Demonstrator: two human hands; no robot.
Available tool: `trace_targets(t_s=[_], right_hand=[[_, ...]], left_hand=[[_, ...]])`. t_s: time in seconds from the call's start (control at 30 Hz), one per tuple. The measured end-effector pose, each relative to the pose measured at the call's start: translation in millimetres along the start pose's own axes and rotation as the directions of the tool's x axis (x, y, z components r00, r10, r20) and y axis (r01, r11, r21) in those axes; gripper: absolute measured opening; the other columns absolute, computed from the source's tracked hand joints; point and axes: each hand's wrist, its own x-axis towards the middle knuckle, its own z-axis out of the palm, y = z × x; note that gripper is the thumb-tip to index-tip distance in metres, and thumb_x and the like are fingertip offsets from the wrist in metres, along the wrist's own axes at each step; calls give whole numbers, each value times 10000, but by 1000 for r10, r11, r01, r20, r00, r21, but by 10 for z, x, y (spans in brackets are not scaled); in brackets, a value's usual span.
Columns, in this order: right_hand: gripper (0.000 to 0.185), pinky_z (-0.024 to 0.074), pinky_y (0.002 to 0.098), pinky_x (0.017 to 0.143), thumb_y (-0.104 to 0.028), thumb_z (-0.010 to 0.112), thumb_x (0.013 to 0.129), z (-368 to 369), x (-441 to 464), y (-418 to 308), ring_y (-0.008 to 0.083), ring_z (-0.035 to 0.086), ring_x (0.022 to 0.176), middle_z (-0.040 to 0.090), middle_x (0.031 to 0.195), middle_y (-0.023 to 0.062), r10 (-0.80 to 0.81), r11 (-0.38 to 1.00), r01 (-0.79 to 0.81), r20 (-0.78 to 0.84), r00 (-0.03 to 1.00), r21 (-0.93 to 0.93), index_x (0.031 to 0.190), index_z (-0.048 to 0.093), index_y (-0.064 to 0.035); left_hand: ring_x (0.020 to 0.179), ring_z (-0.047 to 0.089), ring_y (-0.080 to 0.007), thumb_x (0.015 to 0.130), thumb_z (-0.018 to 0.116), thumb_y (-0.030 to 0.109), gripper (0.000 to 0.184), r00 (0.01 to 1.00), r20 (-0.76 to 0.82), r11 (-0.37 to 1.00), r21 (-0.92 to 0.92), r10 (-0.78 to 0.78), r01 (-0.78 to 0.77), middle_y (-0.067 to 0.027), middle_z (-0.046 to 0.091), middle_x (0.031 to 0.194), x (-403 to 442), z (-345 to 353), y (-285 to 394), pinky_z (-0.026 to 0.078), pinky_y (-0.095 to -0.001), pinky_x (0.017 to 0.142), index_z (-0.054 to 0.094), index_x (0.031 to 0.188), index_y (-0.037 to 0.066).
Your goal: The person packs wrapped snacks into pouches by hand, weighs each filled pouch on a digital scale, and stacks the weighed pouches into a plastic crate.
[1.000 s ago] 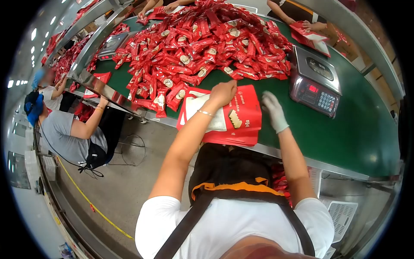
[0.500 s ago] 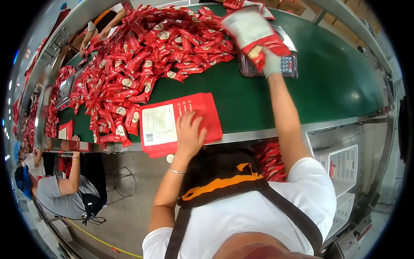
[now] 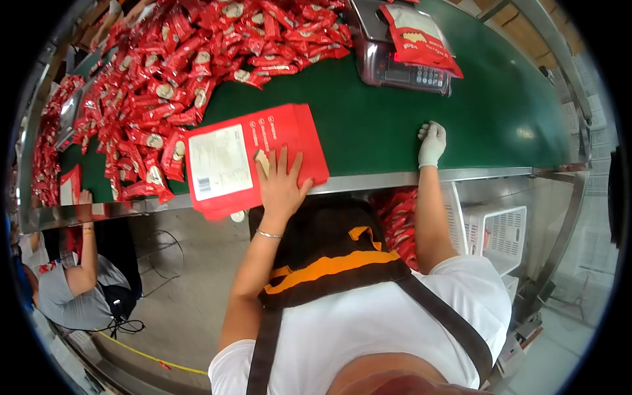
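Observation:
My left hand (image 3: 283, 184), bare with a silver bangle at the wrist, rests with fingers spread on a stack of flat red printed bags (image 3: 309, 145). The top bag has a white label panel with a barcode. My right hand (image 3: 432, 143), in a pale glove, is curled closed above the green table, and nothing shows in it. Farther back, a red and white pouch (image 3: 424, 47) lies on a digital weighing scale (image 3: 375, 66), partly covering its front. To the left spreads a large heap of small red snack packets (image 3: 191, 66).
The metal table edge (image 3: 368, 182) runs in front of me. Below it are red packets (image 3: 400, 224) and white plastic crates (image 3: 503, 234). At the left, a person in a grey shirt (image 3: 72, 296) has a hand at the table edge. Another scale (image 3: 69, 118) stands by the heap.
My right hand has let go of the pouch, now on the scale, and drawn back toward me, closing. My left hand stays on the bags. The camera view has shifted.

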Motion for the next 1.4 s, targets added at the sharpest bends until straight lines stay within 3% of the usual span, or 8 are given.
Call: trace_targets(t_s=[0.37,0.57,0.67,0.73,0.97,1.03,1.07,1.4], right_hand=[[182,477,229,558,-173,551,979,89,-128,45,86,551,616,644,792,48,-179,936,192,69,981,-297,983,606,0],[1013,312,573,1109,-834,308,844,769,318,-819,371,269,1433,247,1556,211,71,955,-175,391,918,239,1541,186,-109],[862,297,591,1118,-656,464,882,1219,1164,-1113,383,353,1341,259,1528,182,97,944,-238,497,862,229,1472,279,-55],[587,508,504,848,-563,535,894,1487,922,-1466,272,603,1104,636,1219,76,328,884,-389,250,911,259,1266,568,-110],[678,466,522,875,-706,499,842,1289,964,-1426,295,553,1098,596,1228,82,403,792,-492,297,866,362,1241,576,-163],[487,513,395,665,-616,543,880,1157,761,-1435,215,590,773,625,893,55,337,849,-369,151,929,379,1070,606,-172],[889,312,580,1109,-580,550,882,1023,898,-1355,383,324,1396,241,1547,192,300,827,-393,276,913,401,1508,190,-62],[956,284,592,1117,-616,497,907,501,395,-1185,362,302,1420,262,1541,191,312,838,-363,187,932,408,1539,66,-43]], left_hand=[[1324,442,-335,802,637,508,591,991,-103,994,-86,-84,75,-96,511,1407,-29,135,-41,299,-615,1077,603,1310,207],[1315,459,-319,801,633,523,603,993,-95,992,-104,-76,66,-92,520,1403,-2,97,-54,300,-595,1091,599,1313,205],[1318,447,-348,810,627,534,599,992,-99,994,-85,-73,64,-110,504,1411,-10,161,-48,291,-628,1082,610,1298,186],[1310,459,-349,810,634,528,591,993,-109,997,-57,-51,45,-108,505,1412,-6,141,-39,300,-627,1076,615,1292,186],[1295,477,-341,819,639,482,573,991,-132,999,12,-32,34,-116,520,1404,10,132,-16,328,-601,1059,607,1308,186],[1293,479,-342,820,638,482,569,992,-128,999,27,-24,27,-116,522,1402,17,121,-11,329,-598,1060,610,1306,186],[1290,480,-344,821,637,482,566,992,-127,999,29,-22,26,-117,523,1400,20,119,-3,330,-595,1061,612,1303,186],[1299,469,-345,817,617,527,581,989,-147,1000,7,-29,30,-119,532,1384,7,169,-43,308,-616,1071,622,1284,182]])
